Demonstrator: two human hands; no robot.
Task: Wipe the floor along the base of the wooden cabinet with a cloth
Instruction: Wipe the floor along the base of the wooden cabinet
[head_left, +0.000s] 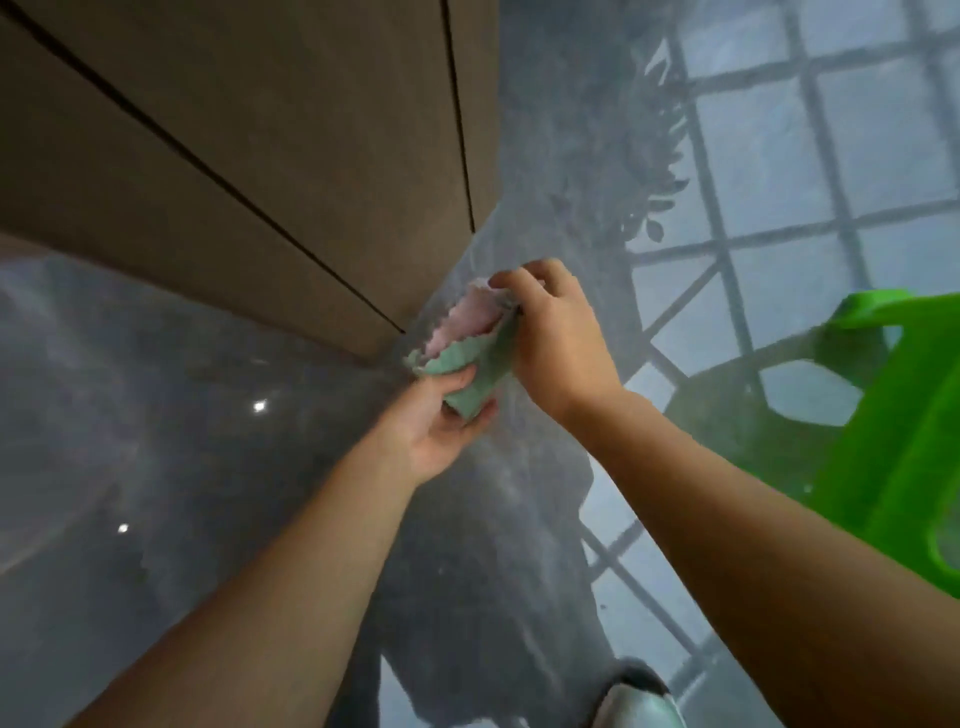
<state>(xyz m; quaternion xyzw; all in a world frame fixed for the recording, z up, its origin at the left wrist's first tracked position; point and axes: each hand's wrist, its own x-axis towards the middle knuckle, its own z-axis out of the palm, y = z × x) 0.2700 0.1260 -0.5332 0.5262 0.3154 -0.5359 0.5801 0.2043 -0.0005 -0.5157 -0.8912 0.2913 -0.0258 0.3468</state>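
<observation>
Soft, light cloth bunched between left hand below, right hand above, both gripping folds; cabinet base just beyond; likely best flattened under palm.

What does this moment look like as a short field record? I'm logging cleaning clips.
setting: glossy grey floor beside a wooden cabinet
cloth: green and pink cloth, bunched, at the cabinet's base corner
left hand: left hand grips the cloth's lower end
right hand: right hand pinches its upper end
nearby: green plastic stool at right
wiping: cloth held in both hands, whether it touches the floor cannot be told
</observation>
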